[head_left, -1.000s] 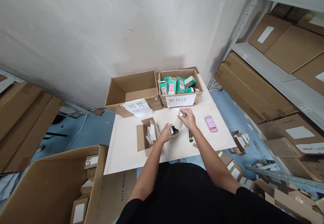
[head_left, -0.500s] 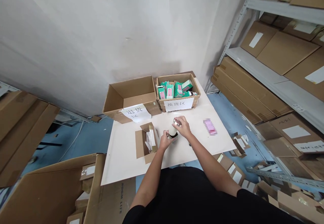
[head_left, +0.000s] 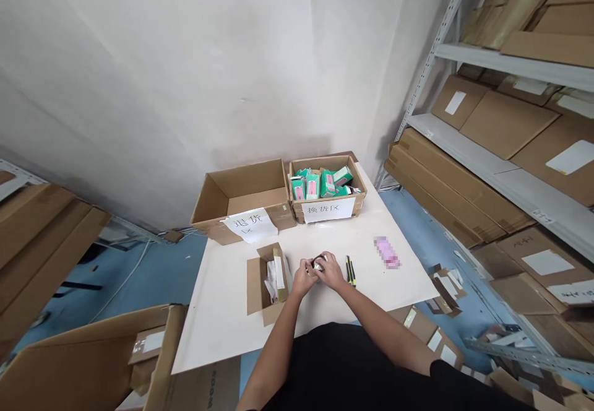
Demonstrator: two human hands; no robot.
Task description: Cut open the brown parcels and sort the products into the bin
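Over the front middle of the table, my left hand point(head_left: 304, 278) is closed around the side of a small dark-rimmed round container point(head_left: 312, 261). My right hand point(head_left: 330, 273) grips a silver-topped cylinder point(head_left: 318, 265), which sits low within the dark rim. Fingers hide most of both pieces, so their exact kind cannot be made out. To the left stands a small open carton point(head_left: 253, 284) with white paper and a narrow box inside. Right of my hands lies a black-and-yellow utility knife point(head_left: 351, 271).
At the back are an open carton with a handwritten sign point(head_left: 218, 228) and another carton point(head_left: 299, 213) holding several green-and-pink boxes. A blurred pink item point(head_left: 387, 252) lies on the table point(head_left: 208, 324) at right. Shelving point(head_left: 473, 145) with cartons rises right; a large carton point(head_left: 93, 337) stands lower left.
The silver-topped cylinder has gone down into the dark-rimmed container, and my right hand has come lower, closer to my left. The view has tilted up, and the utility knife now shows fully.
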